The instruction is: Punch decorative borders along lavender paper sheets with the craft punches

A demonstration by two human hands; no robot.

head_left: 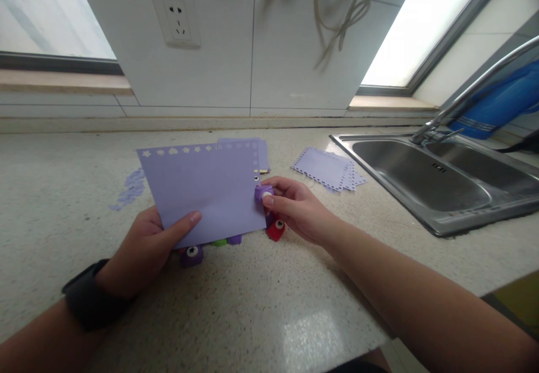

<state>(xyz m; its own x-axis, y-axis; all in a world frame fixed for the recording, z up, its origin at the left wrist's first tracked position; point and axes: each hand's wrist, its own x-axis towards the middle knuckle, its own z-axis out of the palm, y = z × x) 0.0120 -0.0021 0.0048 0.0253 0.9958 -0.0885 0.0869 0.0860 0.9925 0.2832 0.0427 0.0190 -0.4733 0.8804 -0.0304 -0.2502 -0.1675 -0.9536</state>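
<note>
My left hand (155, 241) grips a purple sheet of paper (206, 190) by its lower left corner, thumb on top. Star and other small shapes are punched along the sheet's top edge and the upper part of its right edge. At that right edge, my right hand (295, 204) pinches a purple craft punch (263, 193) between thumb and fingers. A red craft punch (277, 230) lies on the counter just below it. Under the sheet's lower edge another purple punch (192, 255) with a star mark shows, beside partly hidden green and purple ones.
Behind the held sheet lies a stack of purple paper (263, 154). Several sheets with punched borders (322, 168) rest near the steel sink (421, 176) on the right. Small purple paper bits (131, 187) are heaped at left. A tiled wall with a socket (177, 20) backs the counter.
</note>
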